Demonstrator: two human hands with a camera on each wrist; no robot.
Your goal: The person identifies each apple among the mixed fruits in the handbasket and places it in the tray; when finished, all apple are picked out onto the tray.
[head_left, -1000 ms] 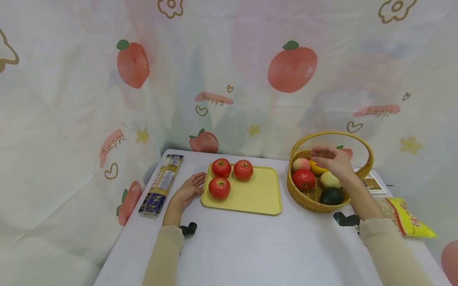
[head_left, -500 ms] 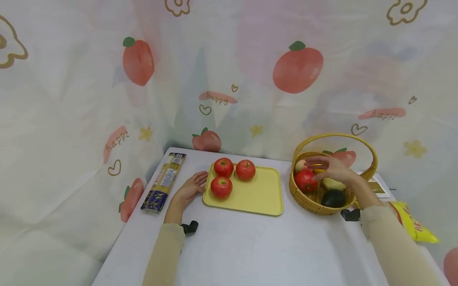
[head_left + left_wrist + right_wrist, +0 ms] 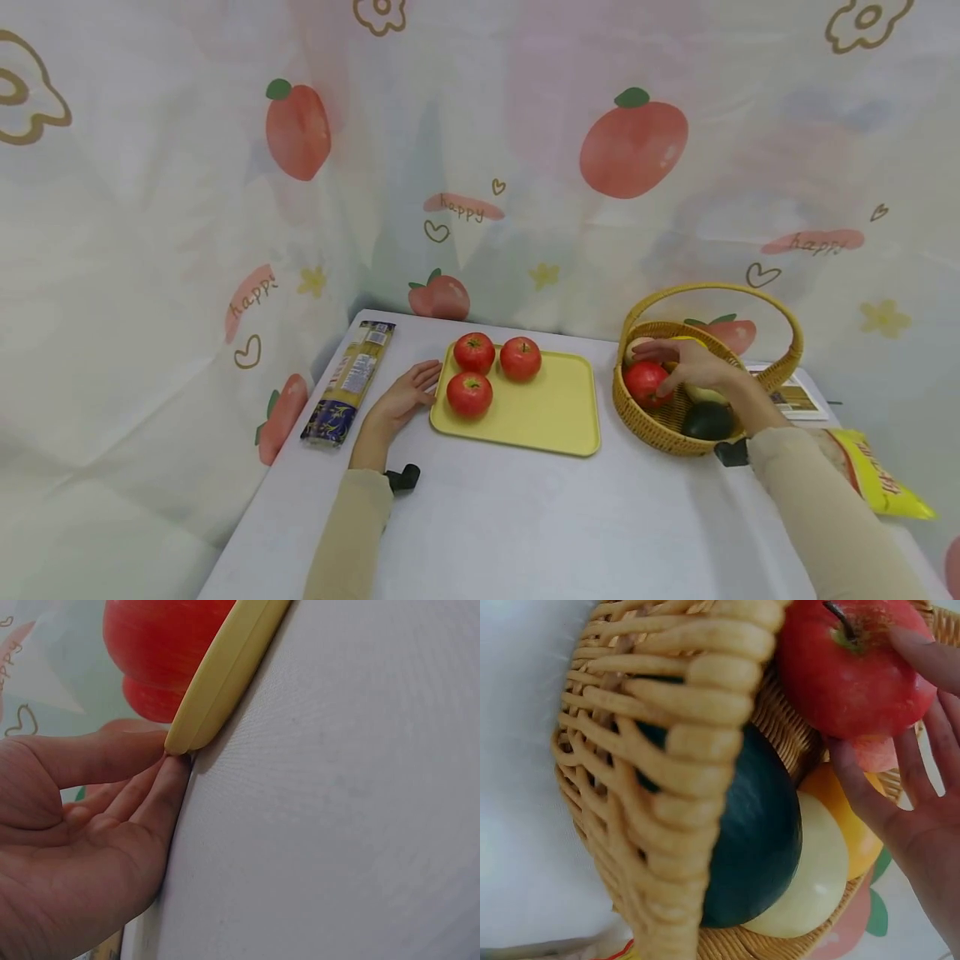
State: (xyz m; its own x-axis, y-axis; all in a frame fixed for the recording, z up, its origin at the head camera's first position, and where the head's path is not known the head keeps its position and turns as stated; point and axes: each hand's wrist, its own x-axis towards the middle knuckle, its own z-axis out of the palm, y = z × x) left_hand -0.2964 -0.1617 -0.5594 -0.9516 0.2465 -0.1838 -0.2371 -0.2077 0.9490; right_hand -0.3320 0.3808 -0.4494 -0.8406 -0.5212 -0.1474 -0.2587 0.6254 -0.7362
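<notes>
In the head view my left hand (image 3: 405, 396) lies against the left edge of a yellow tray (image 3: 551, 408). Its fingers are fairly straight, and the thumb tip touches the tray's rim (image 3: 214, 690). Three red apples (image 3: 469, 395) sit on the tray's left half. My right hand (image 3: 693, 367) reaches into a wicker basket (image 3: 660, 435) and grips a red apple (image 3: 847, 667), fingers and thumb spread around it. The apple is still inside the basket. Around it lie a dark green oval fruit (image 3: 757, 832), a pale yellow-green fruit (image 3: 821, 862), a yellow fruit (image 3: 847, 817) and a pinkish fruit (image 3: 876, 752).
The basket's tall handle (image 3: 712, 286) arches over the right hand. Left of the tray lies a pack of spaghetti (image 3: 351, 383). A yellow-ended bag (image 3: 881, 475) and a flat picture card (image 3: 798, 398) lie right of the basket. A printed cloth (image 3: 525, 250) hangs behind the table.
My right hand has moved left and down into the basket, from above the fruit to around the red apple. The left hand has stayed at the tray's edge. The head view has shifted slightly.
</notes>
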